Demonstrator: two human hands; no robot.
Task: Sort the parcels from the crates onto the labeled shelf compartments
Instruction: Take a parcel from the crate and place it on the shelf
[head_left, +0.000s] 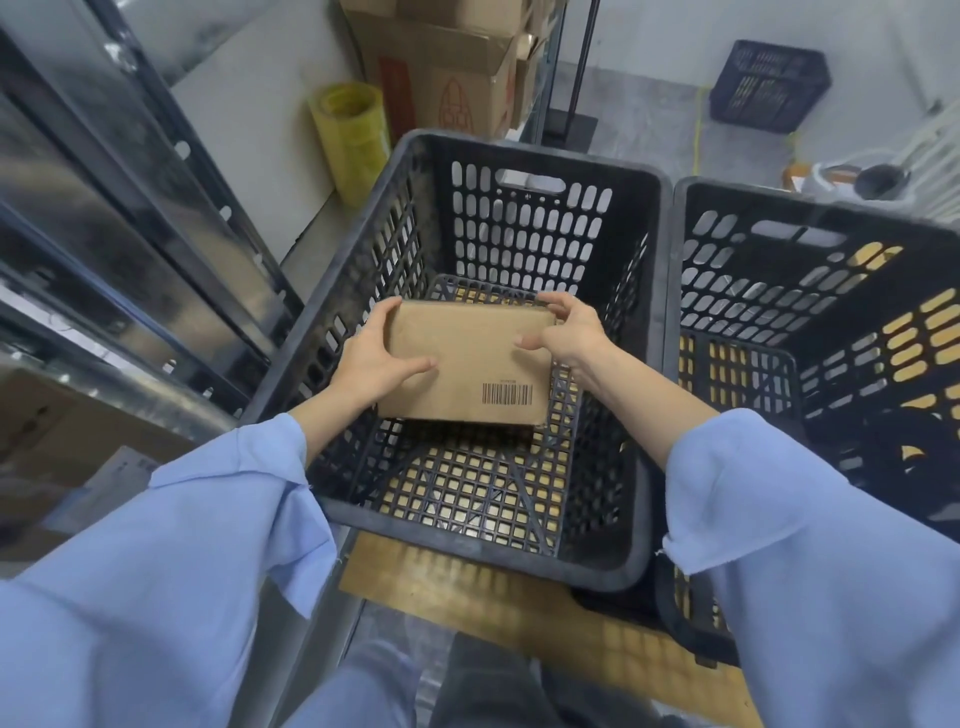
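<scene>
A flat brown cardboard parcel (467, 358) with a barcode near its front right corner is held inside a black slatted crate (524, 564). My left hand (371, 358) grips its left edge, thumb lying on the top face. My right hand (566, 332) grips the far right corner, thumb on top and fingers curled over the edge. Apart from the parcel, the crate's mesh floor shows no other parcels. A second black crate (779, 197) stands right beside it on the right.
A dark metal shelf frame (130, 218) runs along the left, with cardboard boxes (62, 431) low in it. A yellow tape roll (353, 135) and stacked cartons (457, 67) stand behind the crate. A third crate (769, 85) sits far back right. Cardboard sheet (467, 587) lies under the crates.
</scene>
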